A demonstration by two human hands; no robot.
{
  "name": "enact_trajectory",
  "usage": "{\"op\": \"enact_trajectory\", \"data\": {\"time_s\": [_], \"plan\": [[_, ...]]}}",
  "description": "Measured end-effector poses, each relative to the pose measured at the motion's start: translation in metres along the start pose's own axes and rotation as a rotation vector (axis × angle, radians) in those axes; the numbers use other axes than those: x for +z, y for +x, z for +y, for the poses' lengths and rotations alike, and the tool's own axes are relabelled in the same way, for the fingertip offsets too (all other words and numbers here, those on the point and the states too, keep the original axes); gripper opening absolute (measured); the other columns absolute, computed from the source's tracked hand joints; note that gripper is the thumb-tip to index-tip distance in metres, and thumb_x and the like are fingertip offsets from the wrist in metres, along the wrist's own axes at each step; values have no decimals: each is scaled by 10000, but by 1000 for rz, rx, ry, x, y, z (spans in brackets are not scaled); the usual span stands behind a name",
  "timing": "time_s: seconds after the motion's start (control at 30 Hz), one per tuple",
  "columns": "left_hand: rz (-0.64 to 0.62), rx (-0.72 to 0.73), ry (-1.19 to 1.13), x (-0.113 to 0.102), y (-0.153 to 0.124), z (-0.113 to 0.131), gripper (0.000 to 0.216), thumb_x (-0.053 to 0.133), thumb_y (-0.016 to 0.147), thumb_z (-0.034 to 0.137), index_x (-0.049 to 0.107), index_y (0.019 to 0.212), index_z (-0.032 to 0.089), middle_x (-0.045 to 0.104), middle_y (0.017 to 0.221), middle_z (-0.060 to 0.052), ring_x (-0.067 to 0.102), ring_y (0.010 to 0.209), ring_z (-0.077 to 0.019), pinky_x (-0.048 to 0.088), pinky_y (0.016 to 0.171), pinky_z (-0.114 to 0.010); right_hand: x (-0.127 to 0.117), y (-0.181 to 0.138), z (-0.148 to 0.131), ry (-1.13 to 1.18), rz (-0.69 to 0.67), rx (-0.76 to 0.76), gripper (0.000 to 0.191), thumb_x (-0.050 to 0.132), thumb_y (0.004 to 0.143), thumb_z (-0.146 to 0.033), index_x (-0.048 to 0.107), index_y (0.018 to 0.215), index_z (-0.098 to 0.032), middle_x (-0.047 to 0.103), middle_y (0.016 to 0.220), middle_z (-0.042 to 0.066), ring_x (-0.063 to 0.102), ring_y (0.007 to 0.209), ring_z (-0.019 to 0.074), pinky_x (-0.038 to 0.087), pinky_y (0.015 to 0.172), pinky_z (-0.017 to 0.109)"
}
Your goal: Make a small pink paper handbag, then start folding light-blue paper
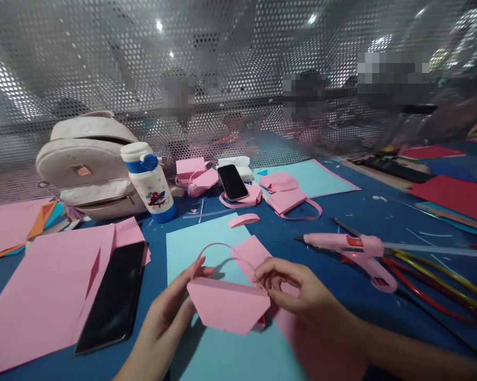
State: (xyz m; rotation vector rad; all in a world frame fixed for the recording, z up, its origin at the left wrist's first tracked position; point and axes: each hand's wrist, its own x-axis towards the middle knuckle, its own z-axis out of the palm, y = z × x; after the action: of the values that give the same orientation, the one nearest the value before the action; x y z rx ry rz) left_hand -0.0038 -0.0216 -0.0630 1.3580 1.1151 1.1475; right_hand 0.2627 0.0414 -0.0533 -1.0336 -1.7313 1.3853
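Observation:
A small pink paper handbag [229,306] with a thin arched paper handle [218,245] is held between both hands above a light blue sheet [194,238]. My left hand [174,301] grips the bag's left side, fingers behind and thumb near its front. At the right end of the handle, my right hand [288,283] pinches the strip against the bag's upper corner. Pink paper [254,251] lies beneath and behind the right hand. Just beyond the bag rests a short curved pink strip [244,220].
To the right lie a pink glue gun [349,244] and scissors [432,291] with red and yellow handles. A black phone [113,301] rests on pink sheets at left. Behind stand a bottle [151,182], a backpack [91,164], another phone [232,182] and several pink paper bags [286,201].

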Motion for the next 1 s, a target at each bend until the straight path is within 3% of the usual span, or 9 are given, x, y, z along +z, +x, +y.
{"op": "enact_trajectory", "data": {"time_s": [0.2,0.3,0.43,0.53,0.73,1.0], "plan": [[147,-82,-41,4,5,10,498,688,874,545,679,1278,255,712,1235,-88,689,1094,-272,580,884,-308,-2,1,-13,-44,-4,3,213,642,804,-399,669,789,-189,617,730,21,503,627,149,402,599,275],[103,-170,-149,4,7,13,656,709,860,551,553,1398,209,768,929,-78,716,817,-214,549,682,-239,-2,1,-16,-22,-22,39,247,662,804,-437,629,776,-194,613,717,22,548,662,167,437,640,285],[125,-191,-227,7,9,18,788,746,835,539,421,1451,171,682,647,-1,579,539,-117,412,550,-178,-1,1,-15,-18,-30,44,292,674,818,-476,591,763,-202,558,661,-3,533,627,157,426,627,282],[156,-182,-252,8,10,19,776,780,806,517,408,1396,175,643,601,24,563,528,-122,394,547,-184,0,0,-14,-28,-19,24,314,677,829,-484,570,745,-201,548,675,-5,511,628,149,402,615,277],[155,-149,-323,8,9,16,525,807,791,469,456,1094,223,650,629,21,561,529,-118,389,533,-175,0,-1,-16,-98,10,-10,292,687,834,-464,591,750,-201,565,690,-1,498,653,156,387,625,284],[228,-104,-195,4,9,14,385,818,774,465,621,867,147,594,606,21,455,520,-60,308,500,-131,1,-5,-16,-165,7,-17,186,674,824,-352,620,753,-190,605,699,4,497,648,149,372,607,275]]}}
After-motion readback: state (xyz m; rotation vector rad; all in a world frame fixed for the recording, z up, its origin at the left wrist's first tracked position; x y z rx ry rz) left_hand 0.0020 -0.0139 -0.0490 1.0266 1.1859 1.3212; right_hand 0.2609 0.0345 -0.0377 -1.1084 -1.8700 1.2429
